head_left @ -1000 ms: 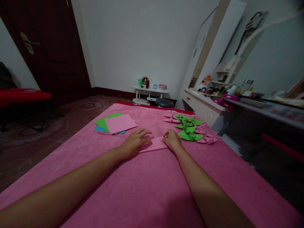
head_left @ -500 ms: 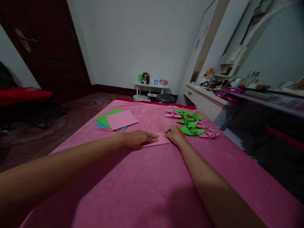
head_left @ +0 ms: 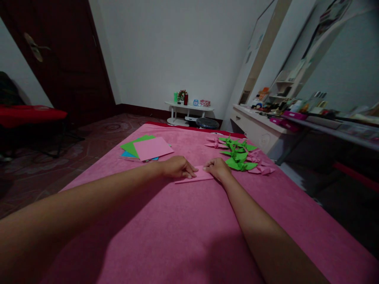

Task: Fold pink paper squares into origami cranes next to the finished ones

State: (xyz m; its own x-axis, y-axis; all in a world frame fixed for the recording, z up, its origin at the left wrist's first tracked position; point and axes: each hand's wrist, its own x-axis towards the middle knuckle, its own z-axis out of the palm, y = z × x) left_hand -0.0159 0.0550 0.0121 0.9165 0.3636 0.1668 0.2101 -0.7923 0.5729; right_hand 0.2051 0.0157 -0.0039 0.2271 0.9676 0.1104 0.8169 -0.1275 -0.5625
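A folded pink paper (head_left: 197, 176) lies on the pink cloth (head_left: 183, 221) between my two hands. My left hand (head_left: 177, 167) rests on its left end, fingers together and pressing down on it. At the paper's right end, the fingers of my right hand (head_left: 219, 169) are curled and pinch the fold. A stack of flat sheets (head_left: 148, 148), pink on top with green and blue beneath, lies to the far left of my hands. Just right of my right hand sits a pile of folded green and pink paper figures (head_left: 240, 157).
The cloth-covered surface ends at a red far edge. Beyond it stand a small white table (head_left: 189, 107) with small items and a dark round stool (head_left: 207, 123). A cluttered desk (head_left: 260, 130) runs along the right. A red seat (head_left: 29, 115) and a dark door are at the left.
My left hand slid right along the paper and its fingers drew together. The paper now looks like a narrower strip. The view shifted slightly.
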